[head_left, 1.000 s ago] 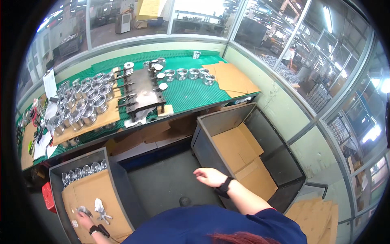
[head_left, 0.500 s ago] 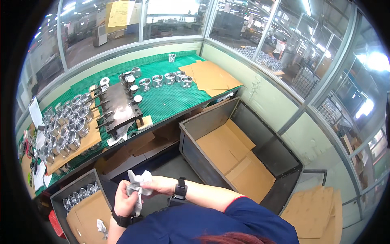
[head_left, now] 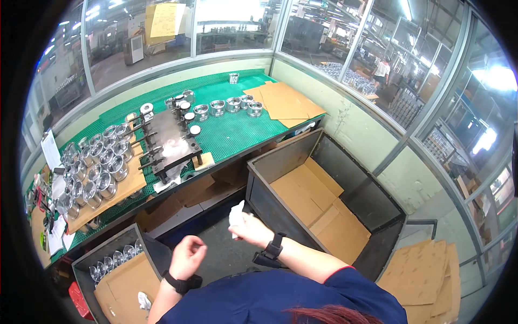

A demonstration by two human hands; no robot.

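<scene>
My right hand (head_left: 252,231) is closed on a crumpled white cloth (head_left: 236,215), which sticks up past the fingers over the dark floor. Apart from it, to the left, my left hand (head_left: 187,258) has its fingers curled in, with nothing seen in them. Beyond my hands stands the workbench with its green mat (head_left: 226,132). On it is a dark metal fixture (head_left: 171,137) with rods along its left side and white round pads on its right. Shiny metal cylindrical parts (head_left: 107,184) stand crowded on cardboard at the left.
A row of metal parts (head_left: 233,104) stands on the mat, near cardboard sheets (head_left: 288,100). An open grey metal bin (head_left: 280,213) lined with cardboard is to the right. A smaller crate (head_left: 81,263) at lower left holds parts, cardboard and a white scrap (head_left: 143,301). Windows enclose the bench.
My hands have come apart. The right one has moved right and forward with the white cloth; the left has let go of it and shifted slightly right. The view has shifted slightly.
</scene>
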